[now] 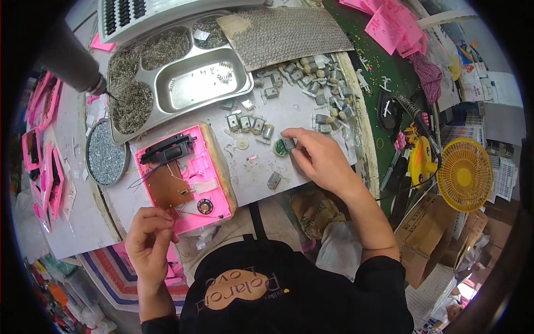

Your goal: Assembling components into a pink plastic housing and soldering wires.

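My right hand (321, 158) pinches a small metal motor (289, 144) between thumb and fingertips, against a small round green piece (280, 148) on the table. My left hand (149, 239) has its fingers closed together at the near left corner of a pink plastic housing (196, 165). What those fingers hold, if anything, I cannot make out. Inside the housing sit a black mechanism (169, 150), thin wires, a brown area and a round black part with a brass-coloured centre (205, 206). A padded block (218, 161) supports the housing. One loose motor (274, 180) lies near the table edge.
A metal tray (161, 71) holds many small springs and screws. Beside it are a round dish of screws (105, 153) and a hanging electric screwdriver (78, 61). Motors (257, 127) stand in a row, with a pile (328, 83) behind. A soldering iron (410, 108) and yellow fan (464, 173) are right.
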### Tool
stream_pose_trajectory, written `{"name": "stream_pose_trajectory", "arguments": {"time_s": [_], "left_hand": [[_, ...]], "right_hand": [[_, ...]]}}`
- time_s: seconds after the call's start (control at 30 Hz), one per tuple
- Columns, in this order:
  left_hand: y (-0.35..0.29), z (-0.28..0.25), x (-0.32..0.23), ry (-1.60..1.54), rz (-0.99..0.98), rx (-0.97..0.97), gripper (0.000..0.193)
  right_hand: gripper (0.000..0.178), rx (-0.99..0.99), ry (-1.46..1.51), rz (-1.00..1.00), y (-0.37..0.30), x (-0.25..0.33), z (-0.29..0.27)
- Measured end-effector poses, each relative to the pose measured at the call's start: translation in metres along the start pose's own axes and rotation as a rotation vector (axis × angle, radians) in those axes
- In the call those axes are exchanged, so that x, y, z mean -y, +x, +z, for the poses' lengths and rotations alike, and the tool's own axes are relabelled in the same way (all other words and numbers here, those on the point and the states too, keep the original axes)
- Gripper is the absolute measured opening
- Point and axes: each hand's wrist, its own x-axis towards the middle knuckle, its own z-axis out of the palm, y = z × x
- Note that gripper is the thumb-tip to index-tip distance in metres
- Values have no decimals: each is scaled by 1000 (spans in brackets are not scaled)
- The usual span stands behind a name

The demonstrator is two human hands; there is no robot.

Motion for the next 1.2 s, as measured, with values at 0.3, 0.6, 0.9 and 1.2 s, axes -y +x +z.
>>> {"name": "stream_pose_trajectory", "arguments": {"time_s": [0.3, 0.6, 0.9, 1.2], "left_hand": [[-8, 18, 1, -48, -72, 131, 13], [12, 54, 4, 186, 170, 244, 23], [5, 60, 11, 170, 248, 237, 36], [4, 57, 10, 185, 264, 239, 36]], "right_hand": [[42, 173, -424, -80, 9, 14, 0], [45, 112, 888, 313, -24, 47, 1], [50, 500, 1478, 459, -31, 83, 45], [48, 568, 1340, 469, -21, 89, 43]]}}
